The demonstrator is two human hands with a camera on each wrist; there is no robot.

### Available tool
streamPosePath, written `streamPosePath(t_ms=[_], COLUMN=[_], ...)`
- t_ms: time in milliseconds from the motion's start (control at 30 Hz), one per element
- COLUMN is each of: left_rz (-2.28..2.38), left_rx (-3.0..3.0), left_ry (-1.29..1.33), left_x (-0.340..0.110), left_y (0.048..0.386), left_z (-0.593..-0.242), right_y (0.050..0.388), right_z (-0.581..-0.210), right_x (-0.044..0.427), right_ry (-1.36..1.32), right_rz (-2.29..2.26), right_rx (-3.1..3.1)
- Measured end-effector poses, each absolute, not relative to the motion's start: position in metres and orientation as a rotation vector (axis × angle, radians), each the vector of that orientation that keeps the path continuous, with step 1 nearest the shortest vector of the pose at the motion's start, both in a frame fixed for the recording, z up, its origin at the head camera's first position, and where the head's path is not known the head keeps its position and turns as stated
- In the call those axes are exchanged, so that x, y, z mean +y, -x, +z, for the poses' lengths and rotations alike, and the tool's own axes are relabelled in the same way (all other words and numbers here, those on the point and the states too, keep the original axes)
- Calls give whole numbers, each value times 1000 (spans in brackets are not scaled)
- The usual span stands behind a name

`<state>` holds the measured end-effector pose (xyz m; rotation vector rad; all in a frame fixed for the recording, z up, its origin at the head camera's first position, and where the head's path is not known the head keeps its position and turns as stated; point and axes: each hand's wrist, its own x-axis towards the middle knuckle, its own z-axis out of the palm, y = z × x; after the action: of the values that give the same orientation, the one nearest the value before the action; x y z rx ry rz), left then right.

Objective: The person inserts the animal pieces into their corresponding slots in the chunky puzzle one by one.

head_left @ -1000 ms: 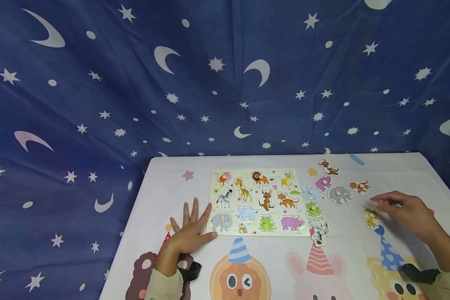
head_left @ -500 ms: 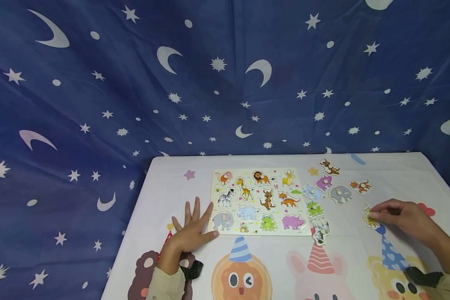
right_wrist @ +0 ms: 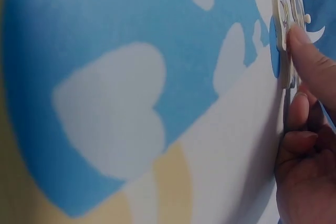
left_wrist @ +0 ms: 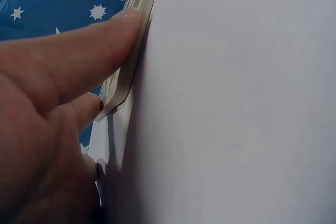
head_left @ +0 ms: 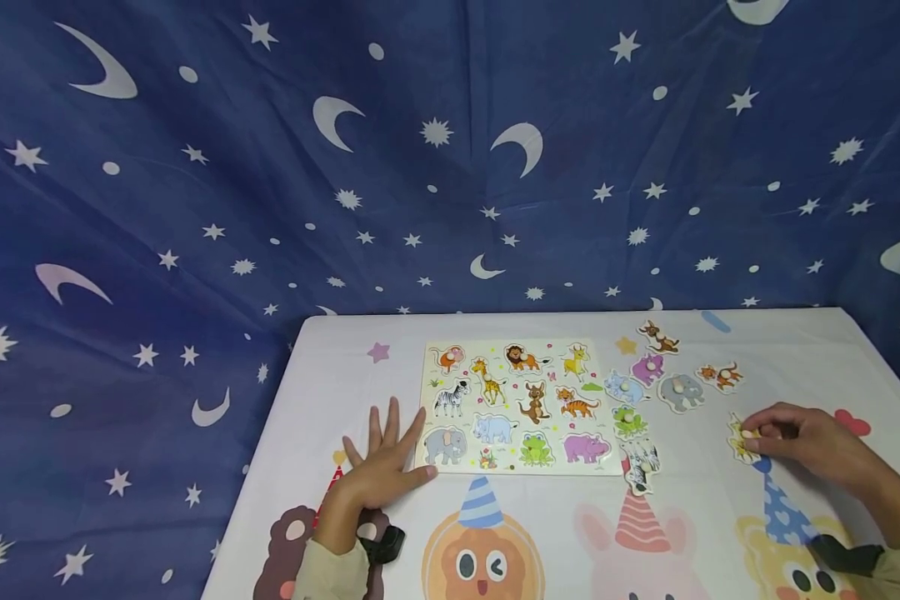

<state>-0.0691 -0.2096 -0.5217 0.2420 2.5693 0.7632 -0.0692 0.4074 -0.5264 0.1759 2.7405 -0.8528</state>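
Observation:
On the table lies a pale animal puzzle board (head_left: 521, 421). Its monkey, lion and giraffe pieces show knobs. My left hand (head_left: 381, 475) spreads its fingers flat at the board's near left corner, the thumb touching the board's edge (left_wrist: 126, 80). Far to the right, my right hand (head_left: 813, 442) pinches the knob of a yellow deer-like puzzle piece (head_left: 738, 442) between thumb and index finger. In the right wrist view, that piece (right_wrist: 283, 40) appears edge-on, down near the cloth, with the thumb (right_wrist: 310, 56) against it.
Loose knobbed pieces lie between board and right hand: a kangaroo (head_left: 658, 337), purple hippo (head_left: 648, 368), tiger (head_left: 720, 377), grey elephant (head_left: 681, 393), blue rhino (head_left: 624, 388), frog (head_left: 630, 423) and zebra (head_left: 640, 467). Behind the table hangs a blue star-patterned curtain (head_left: 420, 167).
My right hand has come down and left onto the yellow piece and now pinches its knob; the piece has turned slightly. My left hand stays in place on the board's corner.

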Motion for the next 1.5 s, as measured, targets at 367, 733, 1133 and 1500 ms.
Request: streamPosePath(t_ms=[367, 733, 1133, 1500], left_rz=[766, 766, 760, 780], left_rx=[2567, 2570, 2580, 2565], left_ry=[-245, -258, -258, -258], left_x=[-211, -211, -209, -209], left_y=[69, 72, 68, 68], left_z=[-525, -524, -521, -521], right_y=[77, 77, 75, 74], right_z=[-525, -521, -521, -521], right_x=[407, 404, 405, 398], right_ry=[-77, -67, -186, -150], right_rz=[-816, -905, -845, -826], right_rx=[2690, 2632, 2653, 2654])
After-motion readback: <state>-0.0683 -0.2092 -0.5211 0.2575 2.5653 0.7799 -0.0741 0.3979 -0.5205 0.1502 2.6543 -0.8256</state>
